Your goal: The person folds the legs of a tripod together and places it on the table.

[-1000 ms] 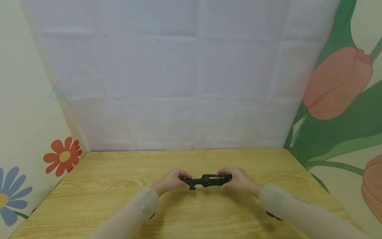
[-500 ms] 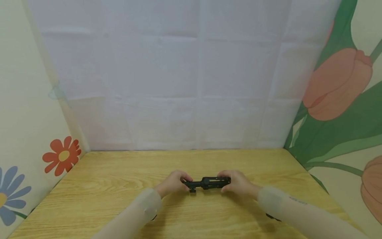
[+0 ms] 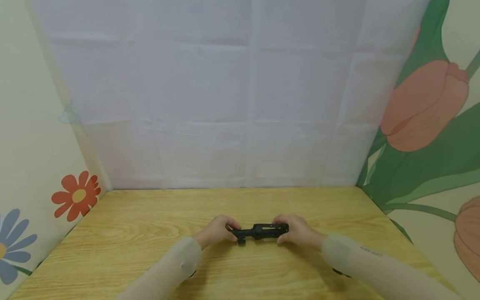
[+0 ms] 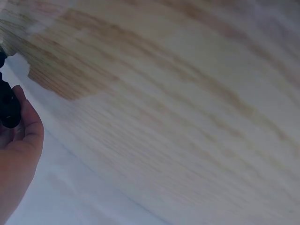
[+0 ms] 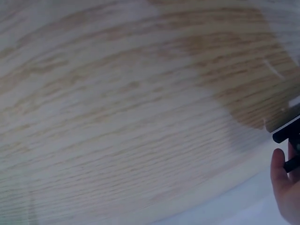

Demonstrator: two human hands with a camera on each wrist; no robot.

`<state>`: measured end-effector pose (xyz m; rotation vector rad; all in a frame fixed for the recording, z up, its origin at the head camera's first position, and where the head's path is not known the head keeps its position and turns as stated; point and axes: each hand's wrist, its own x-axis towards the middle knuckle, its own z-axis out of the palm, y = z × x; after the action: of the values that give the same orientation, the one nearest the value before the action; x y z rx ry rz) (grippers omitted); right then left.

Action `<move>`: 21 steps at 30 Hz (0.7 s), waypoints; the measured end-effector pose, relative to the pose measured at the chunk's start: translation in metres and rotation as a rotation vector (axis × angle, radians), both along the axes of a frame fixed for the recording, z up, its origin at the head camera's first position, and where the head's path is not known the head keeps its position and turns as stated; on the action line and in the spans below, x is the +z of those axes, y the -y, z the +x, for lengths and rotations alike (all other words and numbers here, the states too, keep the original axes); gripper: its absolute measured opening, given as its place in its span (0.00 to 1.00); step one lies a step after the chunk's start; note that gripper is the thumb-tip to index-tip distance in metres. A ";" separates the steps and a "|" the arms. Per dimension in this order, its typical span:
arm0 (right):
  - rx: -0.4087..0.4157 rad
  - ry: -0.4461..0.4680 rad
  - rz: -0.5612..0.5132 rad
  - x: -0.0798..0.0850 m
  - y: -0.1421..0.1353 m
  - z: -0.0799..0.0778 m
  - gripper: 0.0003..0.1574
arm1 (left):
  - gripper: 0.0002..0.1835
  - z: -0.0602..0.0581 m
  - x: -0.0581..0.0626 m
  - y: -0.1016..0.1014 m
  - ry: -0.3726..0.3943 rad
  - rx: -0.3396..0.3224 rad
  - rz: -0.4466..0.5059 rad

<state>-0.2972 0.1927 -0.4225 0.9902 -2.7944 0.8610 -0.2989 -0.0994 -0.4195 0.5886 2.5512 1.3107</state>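
Note:
A small black folded tripod (image 3: pixel 258 231) is held level between both hands over the wooden table (image 3: pixel 247 271). Its narrow end, with a little knob below, lies in my left hand (image 3: pixel 217 231), thumb and fingers around the tip. My right hand (image 3: pixel 298 232) grips the folded legs at the opposite end. In the left wrist view, the left hand's curled fingers (image 4: pixel 32 119) wrap the tripod's dark end (image 4: pixel 9 108) at the left edge. The right wrist view catches only part of the right hand (image 5: pixel 287 187) and the tripod's black legs (image 5: pixel 287 131).
White creased cloth (image 3: pixel 210 104) hangs behind the table's far edge. Side panels carry printed flowers: a red one (image 3: pixel 76 196) at left and a large tulip (image 3: pixel 423 106) at right.
Both hands have lowered the tripod slightly, drawing it a little nearer to me. Their hold on its two ends looks the same.

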 end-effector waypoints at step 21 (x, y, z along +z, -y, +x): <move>0.059 0.074 0.041 0.007 -0.005 0.001 0.31 | 0.16 0.004 0.000 -0.001 -0.021 -0.038 0.003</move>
<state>-0.2965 0.1974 -0.4152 1.0732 -2.8686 0.8682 -0.2944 -0.0988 -0.4192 0.6508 2.5425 1.3025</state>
